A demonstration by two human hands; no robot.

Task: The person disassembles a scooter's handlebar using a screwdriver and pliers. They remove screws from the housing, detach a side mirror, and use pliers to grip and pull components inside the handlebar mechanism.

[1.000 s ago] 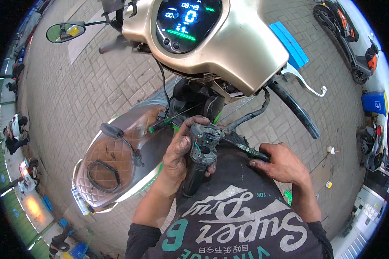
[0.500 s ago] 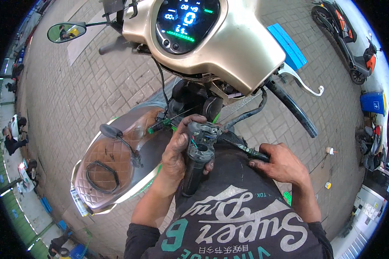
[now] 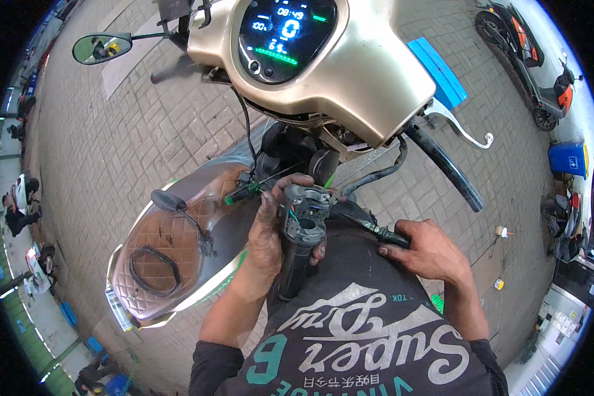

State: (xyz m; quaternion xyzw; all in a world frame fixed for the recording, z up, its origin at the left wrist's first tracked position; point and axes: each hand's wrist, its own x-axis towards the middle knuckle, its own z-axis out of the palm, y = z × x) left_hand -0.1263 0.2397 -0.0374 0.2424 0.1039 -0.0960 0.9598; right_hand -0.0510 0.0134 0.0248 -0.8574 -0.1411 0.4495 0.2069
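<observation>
My left hand [image 3: 267, 237] is closed round a black throttle grip [image 3: 294, 270] with its switch housing [image 3: 308, 214] open on top, showing small wires and a dark cable leading toward the handlebar. My right hand [image 3: 429, 247] is closed on a dark handle [image 3: 395, 241] with a metal fitting, lying against my shirt beside the housing. Above them is a gold scooter front cover [image 3: 383, 79] with a lit dashboard [image 3: 287, 39], a bare black handlebar tube [image 3: 452, 175] and a silver brake lever [image 3: 468, 132].
The brown quilted seat [image 3: 162, 244] carries a loose mirror [image 3: 168, 201], a black ring and a green screwdriver [image 3: 241, 193]. A spray can [image 3: 120, 307] stands beside it. A blue board [image 3: 439, 69], parked scooter [image 3: 528, 72] and blue bin [image 3: 567, 158] are at right. Another person [image 3: 16, 218] is at far left.
My left hand and the housing have shifted slightly left, and the left thumb has risen a little along the housing's side. My right hand has hardly moved.
</observation>
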